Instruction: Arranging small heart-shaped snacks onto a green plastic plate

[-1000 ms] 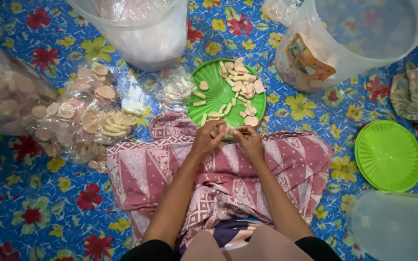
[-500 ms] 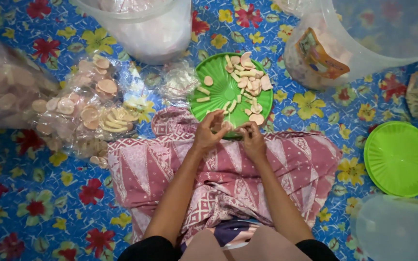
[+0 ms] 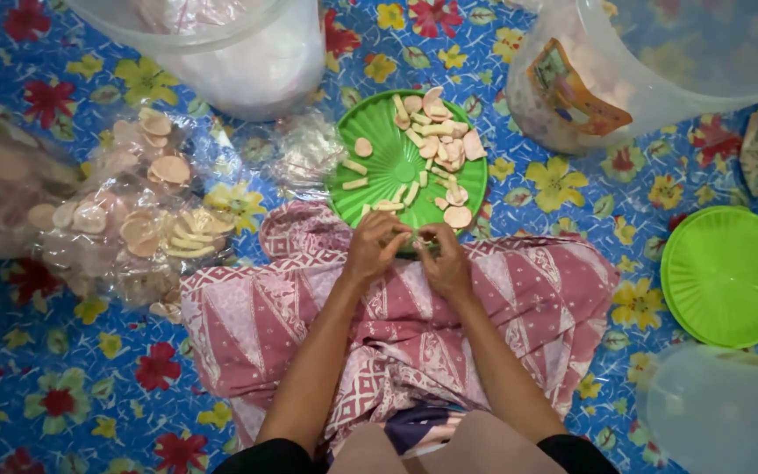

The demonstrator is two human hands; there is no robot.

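Observation:
My left hand (image 3: 376, 247) and my right hand (image 3: 443, 260) meet fingertip to fingertip over my lap, at the near rim of a dark green plate (image 3: 385, 158). Between the fingertips they pinch a small pale piece, too small to name. The plate holds several pale crackers (image 3: 439, 140), round slices and thin sticks. My lap is covered by a pink and white patterned cloth (image 3: 519, 298).
Clear plastic bags of round crackers (image 3: 146, 215) lie at the left. A clear bucket (image 3: 247, 53) stands at the top, a second clear tub (image 3: 651, 61) at the top right. A light green lid (image 3: 728, 275) and another clear container (image 3: 721, 412) sit at the right on the flowered blue mat (image 3: 54, 386).
My hands have drawn closer together at the plate's near rim. The view has shifted slightly, so the plate and tubs sit a little further right and lower.

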